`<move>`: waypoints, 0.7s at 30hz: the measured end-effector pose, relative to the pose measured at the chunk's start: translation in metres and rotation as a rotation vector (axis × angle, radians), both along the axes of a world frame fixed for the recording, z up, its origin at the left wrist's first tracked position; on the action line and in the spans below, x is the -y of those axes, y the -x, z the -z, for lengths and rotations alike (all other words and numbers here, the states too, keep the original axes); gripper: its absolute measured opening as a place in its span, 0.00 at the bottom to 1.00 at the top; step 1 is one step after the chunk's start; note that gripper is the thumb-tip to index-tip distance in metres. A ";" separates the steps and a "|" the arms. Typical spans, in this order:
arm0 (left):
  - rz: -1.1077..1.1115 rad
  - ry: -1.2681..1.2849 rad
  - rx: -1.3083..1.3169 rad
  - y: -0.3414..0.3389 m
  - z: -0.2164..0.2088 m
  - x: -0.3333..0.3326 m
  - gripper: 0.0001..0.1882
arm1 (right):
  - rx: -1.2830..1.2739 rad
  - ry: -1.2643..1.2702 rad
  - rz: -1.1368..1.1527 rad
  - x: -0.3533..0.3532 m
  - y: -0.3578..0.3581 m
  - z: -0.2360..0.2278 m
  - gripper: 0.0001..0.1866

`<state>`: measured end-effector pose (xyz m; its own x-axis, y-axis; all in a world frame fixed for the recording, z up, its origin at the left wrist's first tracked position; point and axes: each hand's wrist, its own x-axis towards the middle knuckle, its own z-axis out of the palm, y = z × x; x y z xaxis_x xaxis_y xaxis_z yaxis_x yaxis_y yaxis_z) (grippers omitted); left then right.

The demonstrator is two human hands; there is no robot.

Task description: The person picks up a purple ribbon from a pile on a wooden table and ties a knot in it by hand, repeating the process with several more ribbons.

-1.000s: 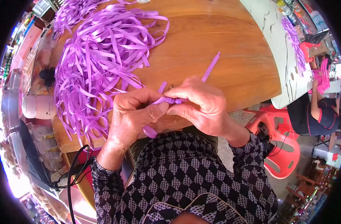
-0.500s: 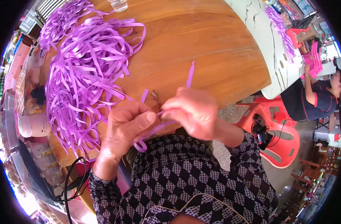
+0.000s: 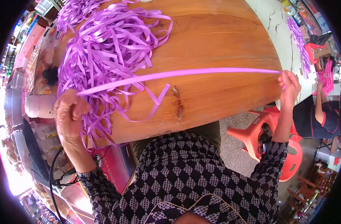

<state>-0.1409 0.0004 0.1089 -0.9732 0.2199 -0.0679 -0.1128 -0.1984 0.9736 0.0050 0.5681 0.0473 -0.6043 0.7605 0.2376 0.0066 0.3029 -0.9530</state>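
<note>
A purple ribbon (image 3: 185,72) is stretched taut between my two hands, above the wooden table. My left hand (image 3: 70,108) is closed on one end of it, at the left beside the ribbon heap. At the far right, my right hand (image 3: 289,86) grips the other end in a pinch near the table's corner. Under the stretched length lies a big tangled heap of purple ribbons (image 3: 103,44). One loose ribbon tail (image 3: 159,100) trails from the heap toward the middle of the table.
A wooden table (image 3: 222,41) fills the middle, with a white marbled table (image 3: 273,22) at its right holding more purple ribbons (image 3: 299,43). A red plastic stool (image 3: 249,132) with a dark object stands on the floor to the right. Beyond it sits another person (image 3: 316,117). A whitish round container (image 3: 39,106) is at the left.
My hands were close together over the table's near edge, with the ribbon bunched between them. They have moved far apart to left and right, and the ribbon is drawn straight.
</note>
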 end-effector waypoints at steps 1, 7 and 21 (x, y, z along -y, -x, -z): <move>-0.062 -0.044 0.014 0.006 0.003 0.009 0.13 | 0.005 -0.013 0.027 -0.009 -0.008 0.002 0.07; -0.171 -0.108 0.040 0.023 0.003 0.033 0.10 | 0.080 0.044 0.021 -0.019 -0.018 0.000 0.10; 0.416 -0.956 0.000 0.076 0.024 0.066 0.13 | -0.641 1.191 -0.486 0.039 0.001 0.002 0.11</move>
<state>-0.2169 -0.0655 0.0853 -0.8084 0.4998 0.3109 -0.3488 -0.8322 0.4310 0.0036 0.5293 0.0450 -0.8913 0.4499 -0.0562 -0.3837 -0.8144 -0.4354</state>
